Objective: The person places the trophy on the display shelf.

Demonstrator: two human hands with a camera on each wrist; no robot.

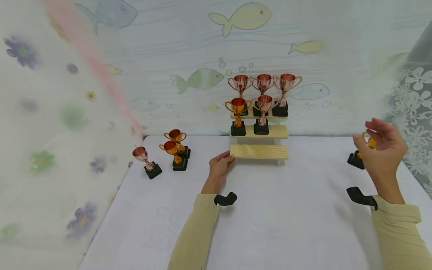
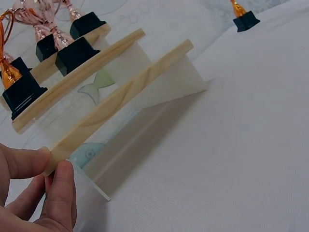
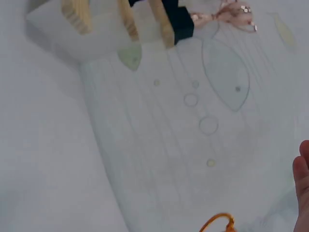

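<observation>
A stepped wooden stand (image 1: 259, 151) with three tiers is at the centre back. My left hand (image 1: 220, 165) pinches the left end of its lowest board between thumb and fingers, seen closely in the left wrist view. Three rose-gold trophy cups (image 1: 287, 83) line the top tier. The middle tier bears a gold trophy cup (image 1: 238, 108) at left and a rose-gold trophy cup (image 1: 264, 107) beside it. Raised at the right, my right hand (image 1: 384, 150) has its fingers loosely bent and holds nothing. It partly hides another gold trophy cup (image 1: 371, 143) with a black base.
On the white tabletop (image 1: 270, 217), two gold trophies (image 1: 172, 148) and a rose-gold trophy (image 1: 141, 153) stand at the left. A fish-patterned curtain (image 1: 189, 48) hangs behind the stand, a flowered curtain (image 1: 50, 127) on the left, and white lace (image 1: 416, 101) on the right.
</observation>
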